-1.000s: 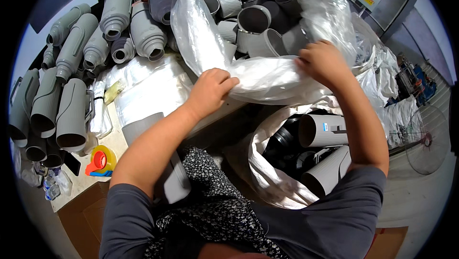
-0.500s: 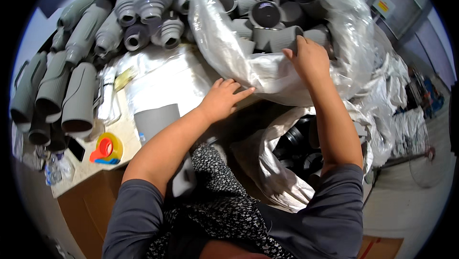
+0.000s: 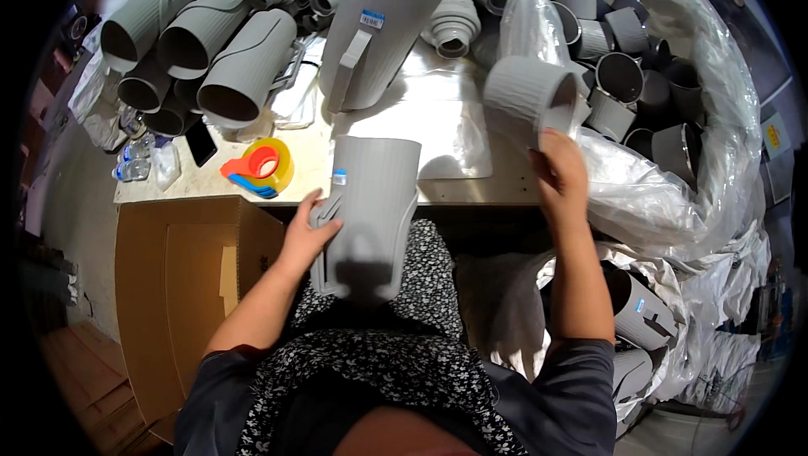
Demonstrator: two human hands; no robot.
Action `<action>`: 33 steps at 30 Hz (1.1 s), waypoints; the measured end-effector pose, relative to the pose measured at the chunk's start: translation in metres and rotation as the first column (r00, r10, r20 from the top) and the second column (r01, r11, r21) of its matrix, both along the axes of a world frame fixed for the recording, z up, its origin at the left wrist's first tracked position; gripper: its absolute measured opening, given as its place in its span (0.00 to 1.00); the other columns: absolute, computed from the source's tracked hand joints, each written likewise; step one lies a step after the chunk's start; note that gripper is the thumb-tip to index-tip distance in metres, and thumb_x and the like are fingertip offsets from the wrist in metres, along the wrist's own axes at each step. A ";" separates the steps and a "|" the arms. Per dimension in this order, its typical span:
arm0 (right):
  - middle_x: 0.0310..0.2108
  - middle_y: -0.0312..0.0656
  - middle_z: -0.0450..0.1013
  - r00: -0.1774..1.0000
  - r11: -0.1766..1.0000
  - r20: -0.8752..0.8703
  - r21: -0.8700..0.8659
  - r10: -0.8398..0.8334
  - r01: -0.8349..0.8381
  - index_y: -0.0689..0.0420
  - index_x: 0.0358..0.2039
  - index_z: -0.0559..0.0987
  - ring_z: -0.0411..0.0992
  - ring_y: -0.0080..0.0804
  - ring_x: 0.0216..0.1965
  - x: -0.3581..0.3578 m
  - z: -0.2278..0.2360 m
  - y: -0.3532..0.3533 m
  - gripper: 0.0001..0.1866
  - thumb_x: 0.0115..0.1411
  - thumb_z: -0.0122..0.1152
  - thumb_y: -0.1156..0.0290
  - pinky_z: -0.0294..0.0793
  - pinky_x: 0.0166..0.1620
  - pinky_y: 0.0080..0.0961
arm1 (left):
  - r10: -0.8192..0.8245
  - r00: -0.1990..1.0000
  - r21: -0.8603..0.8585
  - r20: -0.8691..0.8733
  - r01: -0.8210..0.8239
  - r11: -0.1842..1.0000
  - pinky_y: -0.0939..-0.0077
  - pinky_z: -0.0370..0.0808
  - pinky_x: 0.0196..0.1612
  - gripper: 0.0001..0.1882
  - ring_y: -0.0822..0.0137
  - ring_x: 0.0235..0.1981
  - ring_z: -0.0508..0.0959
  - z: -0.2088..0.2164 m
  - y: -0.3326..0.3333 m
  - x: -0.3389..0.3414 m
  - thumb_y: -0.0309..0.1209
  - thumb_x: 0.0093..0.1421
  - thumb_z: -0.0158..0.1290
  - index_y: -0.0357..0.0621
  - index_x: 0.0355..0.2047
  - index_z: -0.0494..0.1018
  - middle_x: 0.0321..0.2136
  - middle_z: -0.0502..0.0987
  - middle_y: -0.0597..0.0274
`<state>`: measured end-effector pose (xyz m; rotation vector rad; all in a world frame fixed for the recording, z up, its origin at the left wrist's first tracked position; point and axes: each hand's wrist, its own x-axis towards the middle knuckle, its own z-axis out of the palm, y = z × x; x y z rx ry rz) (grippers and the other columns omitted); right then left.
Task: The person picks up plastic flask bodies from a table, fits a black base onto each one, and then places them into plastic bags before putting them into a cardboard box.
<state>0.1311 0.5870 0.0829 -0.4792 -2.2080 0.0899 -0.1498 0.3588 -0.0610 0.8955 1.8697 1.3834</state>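
Left hand: the person's left hand (image 3: 305, 237) has its fingers closed around the handle of a grey ribbed shell (image 3: 374, 195), thumb toward the shell's side.
Held shell: it is in front of the body, its upper part overlapping the table in view and its lower end above the lap; a small blue sticker shows near the handle, and a dark shadow falls across the lower part.
Right hand: the right hand (image 3: 561, 174) grips the lower rim of a short grey cup (image 3: 526, 94) between thumb and curled fingers; the cup is blurred, so the exact fingertip contact is hard to make out.
Grey cup: raised over the right part of the table (image 3: 513, 182), just beside a clear plastic bag (image 3: 640, 195) filled with more cups (image 3: 619, 77).
Table middle: a tall grey shell with a handle (image 3: 379, 44) stands behind flat clear bags (image 3: 454, 140).
Table left: grey shells (image 3: 248, 65) lie in a pile, with a dark phone (image 3: 200, 145) and a yellow tape roll (image 3: 282, 170) nearer the front edge.
Below: an open cardboard box (image 3: 189, 262) at left; a white sack (image 3: 518, 313) holding shells at right.
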 end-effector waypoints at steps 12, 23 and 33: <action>0.31 0.47 0.72 0.961 0.926 -0.275 -0.351 0.037 -0.136 0.62 0.32 0.75 0.69 0.44 0.36 -0.143 -0.022 0.006 0.09 0.50 0.58 0.71 0.67 0.39 0.30 | 0.108 0.687 0.190 0.718 -0.344 0.920 0.89 0.64 0.16 0.14 0.77 0.19 0.66 0.035 0.039 -0.073 0.38 0.60 0.47 0.38 0.36 0.66 0.28 0.72 0.62; 0.54 0.51 0.58 0.522 0.246 -0.841 -0.540 -0.138 -0.805 0.49 0.61 0.48 0.62 0.43 0.53 -0.018 -0.059 -0.079 0.30 0.60 0.45 0.73 0.65 0.52 0.42 | -0.067 0.384 0.276 0.921 -0.520 0.808 0.91 0.67 0.16 0.19 0.75 0.22 0.71 0.032 0.001 -0.091 0.43 0.61 0.43 0.35 0.35 0.67 0.25 0.71 0.62; 0.50 0.49 0.64 0.932 -0.211 -0.360 -0.908 -0.046 -0.361 0.62 0.51 0.64 0.62 0.39 0.53 0.009 -0.179 -0.189 0.24 0.53 0.54 0.72 0.62 0.53 0.33 | 0.036 0.687 0.221 0.725 -0.282 0.934 0.90 0.67 0.19 0.15 0.78 0.22 0.70 0.019 -0.017 -0.086 0.42 0.61 0.45 0.42 0.34 0.68 0.25 0.71 0.66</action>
